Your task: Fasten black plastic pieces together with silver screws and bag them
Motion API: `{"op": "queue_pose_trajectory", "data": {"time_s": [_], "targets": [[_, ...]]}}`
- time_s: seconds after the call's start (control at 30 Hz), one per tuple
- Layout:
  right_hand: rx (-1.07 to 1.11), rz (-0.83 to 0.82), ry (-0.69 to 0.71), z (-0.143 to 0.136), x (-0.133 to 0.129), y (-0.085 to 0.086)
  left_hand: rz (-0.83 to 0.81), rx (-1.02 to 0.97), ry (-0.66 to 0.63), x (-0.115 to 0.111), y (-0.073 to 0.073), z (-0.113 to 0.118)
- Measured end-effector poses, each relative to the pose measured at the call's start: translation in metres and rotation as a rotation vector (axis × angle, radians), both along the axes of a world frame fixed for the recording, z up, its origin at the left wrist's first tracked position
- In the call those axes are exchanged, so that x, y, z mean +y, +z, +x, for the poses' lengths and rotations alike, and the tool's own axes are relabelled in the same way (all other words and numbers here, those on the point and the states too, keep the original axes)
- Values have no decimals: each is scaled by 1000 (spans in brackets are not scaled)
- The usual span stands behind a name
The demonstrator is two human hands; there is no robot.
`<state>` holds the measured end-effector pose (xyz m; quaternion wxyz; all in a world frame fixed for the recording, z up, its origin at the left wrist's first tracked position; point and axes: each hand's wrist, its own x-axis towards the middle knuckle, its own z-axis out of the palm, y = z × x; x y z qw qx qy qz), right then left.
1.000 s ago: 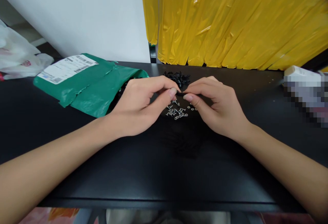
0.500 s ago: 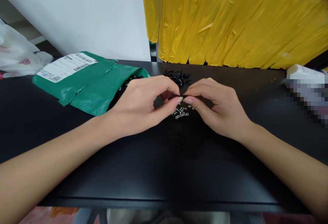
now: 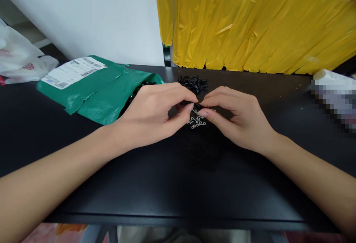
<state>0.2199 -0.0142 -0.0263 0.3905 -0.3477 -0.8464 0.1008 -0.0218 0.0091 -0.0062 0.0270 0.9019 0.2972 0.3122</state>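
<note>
Between my two hands is a small black part, partly hidden by the fingertips. My left hand pinches its left end between thumb and fingers. The right end is in the closed fingertips of my right hand. Small silver screws and nuts lie on the black table just below and behind the fingertips. Past my hands sits a pile of small black pieces.
An open green plastic bag with black pieces inside lies beside my left hand. At the far left is a white plastic bag. Yellow plastic sheeting hangs behind the table. A blurred white box stands at the right.
The fingertips have shifted slightly, and more of the black part now shows between them. The view has moved a little.
</note>
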Motion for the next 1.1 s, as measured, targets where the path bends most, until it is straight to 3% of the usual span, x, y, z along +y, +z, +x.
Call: {"op": "queue_pose_trajectory", "data": {"time_s": [0.33,0.7,1.1], "targets": [[-44,36,26,0,1,-3,-34,68,67,-1,0,1],[-15,19,43,1,1,-5,-118,66,-63,6,1,-5],[-30,32,36,3,3,-5,-122,62,-88,7,1,-5]]}}
